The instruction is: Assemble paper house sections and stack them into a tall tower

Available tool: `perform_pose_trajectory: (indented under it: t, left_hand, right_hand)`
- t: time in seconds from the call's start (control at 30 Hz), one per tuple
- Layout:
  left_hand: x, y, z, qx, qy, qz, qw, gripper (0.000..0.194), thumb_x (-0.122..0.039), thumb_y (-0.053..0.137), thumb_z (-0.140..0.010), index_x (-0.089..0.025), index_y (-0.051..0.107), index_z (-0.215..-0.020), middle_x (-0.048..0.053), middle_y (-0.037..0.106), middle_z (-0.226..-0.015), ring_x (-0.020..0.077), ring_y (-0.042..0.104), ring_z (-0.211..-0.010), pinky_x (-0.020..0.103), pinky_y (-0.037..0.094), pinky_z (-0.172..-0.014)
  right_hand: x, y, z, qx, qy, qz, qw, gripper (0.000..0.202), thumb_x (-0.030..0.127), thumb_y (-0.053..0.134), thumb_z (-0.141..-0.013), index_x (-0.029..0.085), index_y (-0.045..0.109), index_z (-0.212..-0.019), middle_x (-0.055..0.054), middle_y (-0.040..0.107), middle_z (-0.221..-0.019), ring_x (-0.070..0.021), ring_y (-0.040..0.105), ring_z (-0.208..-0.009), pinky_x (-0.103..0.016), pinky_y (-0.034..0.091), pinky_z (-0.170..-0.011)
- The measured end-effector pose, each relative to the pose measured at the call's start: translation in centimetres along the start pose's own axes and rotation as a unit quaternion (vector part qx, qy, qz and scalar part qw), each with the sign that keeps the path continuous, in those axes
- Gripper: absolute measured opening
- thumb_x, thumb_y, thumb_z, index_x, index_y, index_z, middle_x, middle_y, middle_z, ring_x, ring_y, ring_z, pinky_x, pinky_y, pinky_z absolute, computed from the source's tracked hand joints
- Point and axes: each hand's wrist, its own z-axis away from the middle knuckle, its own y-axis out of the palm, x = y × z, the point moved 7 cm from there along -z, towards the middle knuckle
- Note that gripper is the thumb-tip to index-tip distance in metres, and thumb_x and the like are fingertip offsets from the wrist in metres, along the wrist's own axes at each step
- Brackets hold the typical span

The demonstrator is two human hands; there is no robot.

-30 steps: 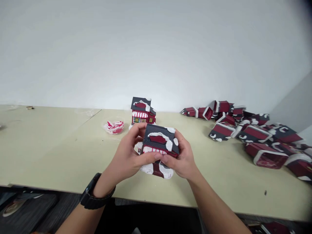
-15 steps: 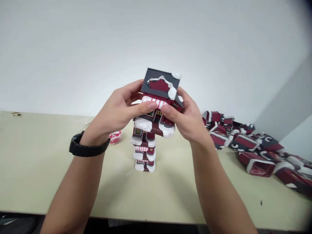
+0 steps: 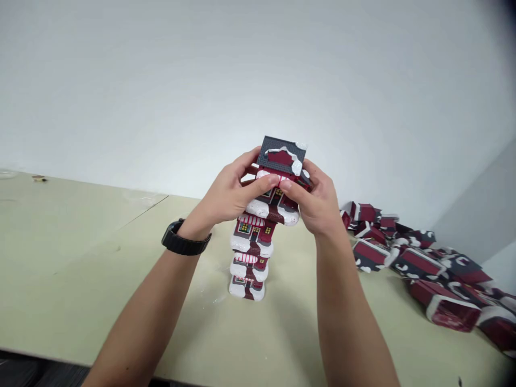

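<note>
My left hand (image 3: pixel 237 191) and my right hand (image 3: pixel 316 201) grip a small snow-covered model house (image 3: pixel 280 156) from both sides, thumbs nearly meeting on its front awning. It has a dark grey roof, dark red walls and a white snowy base. The house tilts slightly and sits at the top of a stack of similar model houses (image 3: pixel 252 247) standing on the table. I cannot tell whether its base rests fully on the house below. My fingers behind the house are partly hidden.
Many more red and grey model houses (image 3: pixel 415 263) lie in a heap along the right of the pale table (image 3: pixel 100 301). A white wall (image 3: pixel 161 80) rises behind. A small brownish scrap (image 3: pixel 39 178) lies at the far left, and clear plastic film (image 3: pixel 143 200) near the back edge.
Both hands have lowered the held house toward the stack, and it appears further right in view. The camera has shifted too. A red and white item left of the stack is now out of sight.
</note>
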Motion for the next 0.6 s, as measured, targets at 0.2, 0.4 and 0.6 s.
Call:
perform_pose_trajectory:
  t: [0.2,0.4,0.6]
  left_hand:
    - [-0.8,-0.4,-0.2,-0.029,0.024,-0.031,0.999,0.059,-0.062,0.078,-0.088,-0.024,0.069,-0.133,0.010,0.074,-0.129,0.0284,0.067,-0.120,0.038,0.057,-0.099]
    - [-0.5,-0.9,-0.6,-0.080,0.036,-0.032,0.996,0.069,-0.065,0.080,-0.086,-0.033,0.062,-0.144,0.007,0.066,-0.144,0.0332,0.059,-0.136,0.046,0.055,-0.108]
    - [1.8,-1.8,-0.7,-0.072,0.005,-0.028,0.997,0.065,-0.060,0.082,-0.085,-0.033,0.061,-0.141,0.008,0.068,-0.141,0.0302,0.062,-0.133,0.043,0.054,-0.108]
  right_hand:
    - [-0.3,0.2,-0.3,-0.036,-0.023,-0.012,0.999,0.064,0.070,0.087,-0.075,0.030,0.067,-0.120,-0.003,0.077,-0.114,-0.0263,0.075,-0.108,-0.040,0.064,-0.094]
    - [-0.6,0.9,-0.5,-0.039,-0.015,0.016,0.999,0.068,0.075,0.077,-0.083,0.036,0.059,-0.136,-0.006,0.068,-0.138,-0.0306,0.067,-0.130,-0.047,0.063,-0.101]
    - [-2.5,1.1,-0.6,-0.013,0.057,-0.019,0.998,0.068,0.073,0.082,-0.079,0.033,0.060,-0.129,-0.006,0.074,-0.125,-0.0281,0.071,-0.118,-0.045,0.064,-0.097]
